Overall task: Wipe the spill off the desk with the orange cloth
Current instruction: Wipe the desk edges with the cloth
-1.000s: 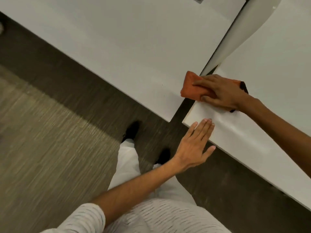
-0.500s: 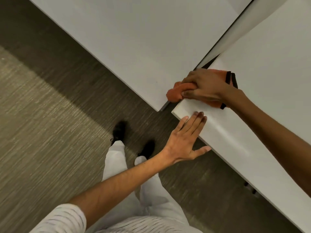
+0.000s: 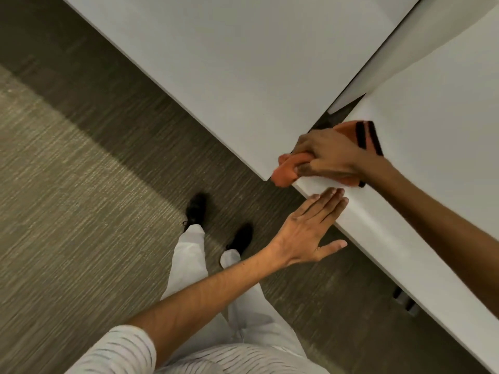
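My right hand presses the orange cloth onto the near corner of the white desk at the right. The cloth has black stripes at its far end, and its bunched front end hangs over the desk's corner. My left hand is flat and open, fingers together, with the fingertips resting on the desk's front edge just below the cloth. I cannot make out any spill on the white surface.
A second white desk fills the upper middle, separated from the right desk by a narrow dark gap. A pale divider panel runs along that gap. Below are dark carpet, my legs and black shoes.
My right hand has dragged the cloth toward the desk's near corner, so its front end now hangs over the edge. My left hand stays at the front edge.
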Available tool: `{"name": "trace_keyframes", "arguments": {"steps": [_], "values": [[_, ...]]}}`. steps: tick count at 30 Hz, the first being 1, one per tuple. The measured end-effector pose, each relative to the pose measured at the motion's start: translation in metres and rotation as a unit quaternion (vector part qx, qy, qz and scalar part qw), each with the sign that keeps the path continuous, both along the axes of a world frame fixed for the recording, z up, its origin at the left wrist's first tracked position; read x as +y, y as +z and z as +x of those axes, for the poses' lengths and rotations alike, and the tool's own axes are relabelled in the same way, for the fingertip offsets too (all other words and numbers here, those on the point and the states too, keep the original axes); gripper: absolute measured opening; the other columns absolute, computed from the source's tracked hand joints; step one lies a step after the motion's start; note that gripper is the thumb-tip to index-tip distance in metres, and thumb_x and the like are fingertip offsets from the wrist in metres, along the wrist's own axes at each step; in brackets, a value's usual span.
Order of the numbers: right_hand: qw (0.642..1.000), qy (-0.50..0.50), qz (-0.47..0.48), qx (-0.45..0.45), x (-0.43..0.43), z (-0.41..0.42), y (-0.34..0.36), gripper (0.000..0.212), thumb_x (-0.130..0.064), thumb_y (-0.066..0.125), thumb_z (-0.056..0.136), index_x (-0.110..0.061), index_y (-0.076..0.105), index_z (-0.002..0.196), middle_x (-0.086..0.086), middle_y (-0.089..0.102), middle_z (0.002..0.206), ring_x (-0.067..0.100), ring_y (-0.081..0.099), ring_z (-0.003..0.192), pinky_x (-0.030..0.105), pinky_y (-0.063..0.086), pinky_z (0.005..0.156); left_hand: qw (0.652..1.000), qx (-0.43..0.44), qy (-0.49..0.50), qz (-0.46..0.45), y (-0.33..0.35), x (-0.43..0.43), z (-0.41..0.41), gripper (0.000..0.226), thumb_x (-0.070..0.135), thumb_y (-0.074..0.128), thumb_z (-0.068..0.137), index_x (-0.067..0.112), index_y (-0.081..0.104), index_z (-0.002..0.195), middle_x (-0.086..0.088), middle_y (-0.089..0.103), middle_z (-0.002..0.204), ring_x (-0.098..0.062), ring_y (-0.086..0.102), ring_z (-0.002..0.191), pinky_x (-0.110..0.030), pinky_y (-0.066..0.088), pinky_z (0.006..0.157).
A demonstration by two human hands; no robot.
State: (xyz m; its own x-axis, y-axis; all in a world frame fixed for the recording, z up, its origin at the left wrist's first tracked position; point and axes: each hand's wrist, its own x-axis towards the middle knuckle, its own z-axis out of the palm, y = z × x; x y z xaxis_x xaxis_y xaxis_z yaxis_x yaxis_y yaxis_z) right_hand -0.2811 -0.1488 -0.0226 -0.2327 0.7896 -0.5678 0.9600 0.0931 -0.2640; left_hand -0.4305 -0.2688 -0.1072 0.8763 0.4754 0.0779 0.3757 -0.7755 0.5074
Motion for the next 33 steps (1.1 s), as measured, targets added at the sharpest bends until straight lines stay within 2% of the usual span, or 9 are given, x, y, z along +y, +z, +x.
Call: {"name": "trace_keyframes", "arguments": {"steps": [4, 8, 11, 15, 18, 23, 26, 30, 33], "values": [[0.998, -0.049, -0.046, 0.01, 0.012, 0.018, 0.005, 0.048, -0.051, 0.058, 0.09, -0.022, 0.062, 0.128, -0.002, 0.06, 0.118, 0.014, 0.051, 0.1, 0.032, 0.036, 0.089, 1.0, 0.01, -0.005, 0.01, 0.001, 0.002, -0.003, 0.083, 0.06, 0.037, 0.097, 0.008, 0.014, 0.157, -0.011, 0.008, 0.166, -0.02, -0.001, 0.154, -0.037, 0.002, 0.126], [0.989, -0.11, -0.023, -0.092, 0.043, 0.066, 0.01, 0.047, -0.045, 0.062, 0.091, -0.023, 0.059, 0.132, 0.007, 0.06, 0.127, 0.022, 0.053, 0.102, 0.039, 0.043, 0.089, 1.0, 0.019, 0.008, 0.015, 0.002, -0.002, -0.001, 0.085, 0.063, 0.034, 0.097, 0.007, 0.012, 0.157, -0.011, 0.004, 0.166, -0.021, -0.002, 0.154, -0.036, -0.003, 0.126], [0.992, -0.081, -0.012, -0.095, 0.03, 0.043, 0.006, 0.05, -0.053, 0.056, 0.087, -0.023, 0.063, 0.127, 0.007, 0.062, 0.122, 0.025, 0.055, 0.106, 0.043, 0.044, 0.093, 1.0, 0.01, 0.018, 0.006, 0.001, -0.005, 0.0, 0.085, 0.063, 0.034, 0.097, 0.008, 0.013, 0.157, -0.011, 0.006, 0.166, -0.02, -0.001, 0.154, -0.036, -0.002, 0.126], [1.0, 0.003, -0.006, -0.014, -0.006, -0.014, 0.002, 0.06, -0.057, 0.045, 0.08, -0.022, 0.067, 0.123, 0.002, 0.064, 0.113, 0.019, 0.057, 0.097, 0.037, 0.04, 0.088, 1.0, 0.004, 0.018, 0.004, 0.003, -0.004, 0.001, 0.083, 0.062, 0.037, 0.096, 0.008, 0.018, 0.157, -0.011, 0.013, 0.165, -0.02, 0.003, 0.154, -0.038, -0.001, 0.126], [0.999, -0.046, -0.025, -0.017, 0.012, 0.014, 0.0, 0.054, -0.054, 0.055, 0.088, -0.019, 0.063, 0.129, 0.004, 0.064, 0.12, 0.015, 0.053, 0.097, 0.031, 0.033, 0.085, 1.0, 0.019, 0.013, -0.001, 0.003, -0.004, -0.001, 0.083, 0.061, 0.035, 0.097, 0.008, 0.015, 0.157, -0.01, 0.008, 0.166, -0.019, -0.001, 0.154, -0.036, -0.004, 0.126], [0.982, -0.154, 0.065, -0.088, 0.042, 0.085, 0.011, 0.059, -0.058, 0.053, 0.083, -0.017, 0.066, 0.124, 0.01, 0.067, 0.122, 0.024, 0.057, 0.099, 0.036, 0.038, 0.084, 1.0, 0.022, 0.007, 0.013, -0.002, -0.002, -0.001, 0.08, 0.057, 0.032, 0.099, 0.008, 0.01, 0.158, -0.01, 0.001, 0.167, -0.019, -0.005, 0.154, -0.035, -0.008, 0.125], [0.989, -0.103, 0.064, -0.088, 0.035, 0.053, 0.001, 0.065, -0.064, 0.044, 0.079, -0.016, 0.071, 0.114, 0.008, 0.07, 0.112, 0.019, 0.054, 0.089, 0.034, 0.041, 0.079, 1.0, 0.014, 0.002, -0.003, 0.001, -0.001, -0.002, 0.078, 0.055, 0.034, 0.099, 0.009, 0.011, 0.158, -0.009, 0.003, 0.167, -0.019, -0.004, 0.154, -0.035, -0.005, 0.125], [0.997, 0.003, 0.062, -0.043, 0.002, -0.004, -0.009, 0.051, -0.059, 0.047, 0.087, -0.021, 0.074, 0.108, 0.0, 0.072, 0.1, 0.016, 0.06, 0.083, 0.034, 0.048, 0.078, 1.0, 0.005, -0.005, -0.017, 0.001, 0.001, -0.002, 0.075, 0.052, 0.037, 0.099, 0.01, 0.014, 0.158, -0.008, 0.008, 0.166, -0.017, -0.001, 0.154, -0.036, 0.001, 0.126], [0.999, -0.01, 0.029, -0.023, 0.009, 0.005, -0.005, 0.059, -0.064, 0.044, 0.082, -0.022, 0.072, 0.112, -0.001, 0.072, 0.102, 0.014, 0.059, 0.081, 0.031, 0.048, 0.073, 1.0, 0.009, -0.009, -0.017, 0.001, 0.002, -0.004, 0.075, 0.05, 0.036, 0.099, 0.01, 0.014, 0.158, -0.008, 0.007, 0.166, -0.017, -0.002, 0.154, -0.036, 0.001, 0.126]]}}
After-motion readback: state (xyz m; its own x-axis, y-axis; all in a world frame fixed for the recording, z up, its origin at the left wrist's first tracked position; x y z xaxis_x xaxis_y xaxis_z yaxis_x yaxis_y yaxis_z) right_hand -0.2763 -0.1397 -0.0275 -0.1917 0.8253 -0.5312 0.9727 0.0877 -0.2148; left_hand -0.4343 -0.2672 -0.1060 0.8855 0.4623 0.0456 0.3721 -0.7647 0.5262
